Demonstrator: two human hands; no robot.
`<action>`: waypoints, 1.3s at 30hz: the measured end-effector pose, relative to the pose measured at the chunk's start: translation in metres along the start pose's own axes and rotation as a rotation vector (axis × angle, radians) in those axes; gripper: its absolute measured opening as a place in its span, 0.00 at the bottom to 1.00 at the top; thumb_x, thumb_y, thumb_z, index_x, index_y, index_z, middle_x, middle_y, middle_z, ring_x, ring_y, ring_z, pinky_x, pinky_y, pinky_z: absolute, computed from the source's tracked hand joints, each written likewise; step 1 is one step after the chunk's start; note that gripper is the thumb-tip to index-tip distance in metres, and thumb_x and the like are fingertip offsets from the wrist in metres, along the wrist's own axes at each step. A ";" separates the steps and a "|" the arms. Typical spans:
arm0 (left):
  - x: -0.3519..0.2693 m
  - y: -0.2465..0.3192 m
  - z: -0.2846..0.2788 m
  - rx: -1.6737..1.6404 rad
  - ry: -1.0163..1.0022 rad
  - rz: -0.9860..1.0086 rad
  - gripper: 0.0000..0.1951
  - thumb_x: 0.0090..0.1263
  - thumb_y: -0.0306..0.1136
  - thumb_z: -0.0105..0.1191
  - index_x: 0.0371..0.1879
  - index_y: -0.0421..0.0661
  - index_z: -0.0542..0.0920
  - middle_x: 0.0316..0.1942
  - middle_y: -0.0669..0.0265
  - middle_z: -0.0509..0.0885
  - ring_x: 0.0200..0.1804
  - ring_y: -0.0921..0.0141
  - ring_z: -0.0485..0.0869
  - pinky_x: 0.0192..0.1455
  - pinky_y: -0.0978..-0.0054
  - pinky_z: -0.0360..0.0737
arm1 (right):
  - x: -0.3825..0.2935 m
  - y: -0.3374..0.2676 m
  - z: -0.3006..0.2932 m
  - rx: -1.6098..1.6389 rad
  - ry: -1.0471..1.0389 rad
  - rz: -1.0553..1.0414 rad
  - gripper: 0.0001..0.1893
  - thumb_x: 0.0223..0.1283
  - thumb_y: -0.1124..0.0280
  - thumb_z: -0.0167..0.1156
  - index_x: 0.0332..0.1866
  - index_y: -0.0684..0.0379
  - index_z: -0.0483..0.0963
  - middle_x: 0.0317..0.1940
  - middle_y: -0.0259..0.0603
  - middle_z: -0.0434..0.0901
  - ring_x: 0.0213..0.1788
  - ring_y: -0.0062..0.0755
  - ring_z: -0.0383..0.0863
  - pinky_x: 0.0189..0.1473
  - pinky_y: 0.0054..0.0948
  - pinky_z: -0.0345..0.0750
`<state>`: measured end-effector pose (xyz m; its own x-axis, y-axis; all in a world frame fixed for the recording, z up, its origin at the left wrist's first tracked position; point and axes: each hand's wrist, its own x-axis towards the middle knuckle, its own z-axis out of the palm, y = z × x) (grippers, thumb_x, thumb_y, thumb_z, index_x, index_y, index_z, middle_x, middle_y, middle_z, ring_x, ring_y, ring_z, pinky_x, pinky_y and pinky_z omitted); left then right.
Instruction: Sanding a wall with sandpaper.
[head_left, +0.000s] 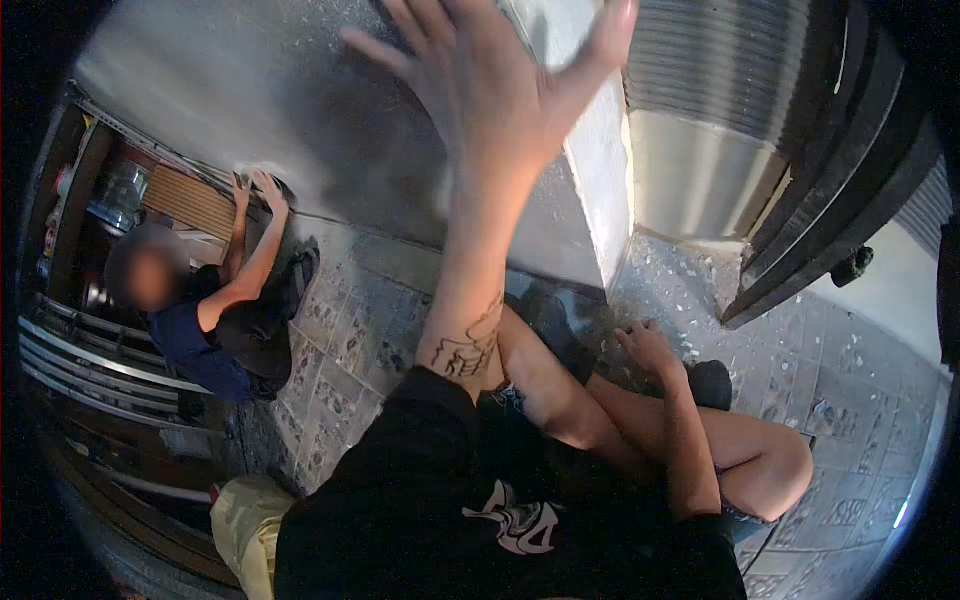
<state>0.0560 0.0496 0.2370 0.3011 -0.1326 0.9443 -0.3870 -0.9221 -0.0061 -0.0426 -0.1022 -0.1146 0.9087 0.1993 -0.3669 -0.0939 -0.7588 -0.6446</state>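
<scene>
My left hand (491, 86) is raised at the top of the view, its fingers spread and some tips cut off by the frame edge. It holds nothing that I can see. Behind it stands a grey wall (337, 127) with darker patches, beside a white wall corner (600, 165). Whether the palm touches the wall is hidden. Low down, my right hand (654, 349) hangs over my crossed legs, fingers loosely bent and no object visible in it. A dark shoe (709, 384) is close to it.
On the left another person (217, 322) crouches, both hands at the wall's foot, beside loaded shelves (71, 210). A yellowish bag (251, 529) lies near my left side. Pale flakes litter the tiled floor (780, 375). To the right stands a dark door (825, 187).
</scene>
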 end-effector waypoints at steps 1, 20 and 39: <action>0.008 0.002 -0.003 0.035 -0.033 -0.056 0.60 0.55 0.65 0.54 0.71 0.32 0.35 0.73 0.40 0.37 0.75 0.47 0.38 0.71 0.39 0.32 | -0.001 -0.002 -0.001 -0.005 -0.002 -0.018 0.27 0.68 0.49 0.47 0.51 0.65 0.75 0.51 0.61 0.74 0.59 0.66 0.66 0.61 0.50 0.67; -0.043 0.011 0.002 -0.001 -0.093 0.019 0.62 0.55 0.71 0.49 0.69 0.23 0.41 0.70 0.30 0.41 0.74 0.41 0.38 0.69 0.35 0.26 | 0.026 0.048 0.034 -0.141 0.010 0.041 0.27 0.67 0.48 0.47 0.57 0.61 0.72 0.52 0.60 0.75 0.59 0.68 0.66 0.62 0.51 0.66; -0.109 0.019 0.000 0.022 -0.307 -0.147 0.53 0.55 0.56 0.54 0.69 0.28 0.47 0.71 0.35 0.48 0.74 0.42 0.45 0.69 0.34 0.34 | 0.024 0.057 0.019 -0.300 -0.010 -0.428 0.22 0.68 0.53 0.50 0.48 0.63 0.76 0.46 0.56 0.79 0.53 0.60 0.70 0.58 0.45 0.67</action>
<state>0.0152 0.0464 0.1341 0.6014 -0.0981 0.7929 -0.3024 -0.9465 0.1123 -0.0334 -0.1291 -0.1731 0.8363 0.5351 -0.1196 0.4071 -0.7521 -0.5183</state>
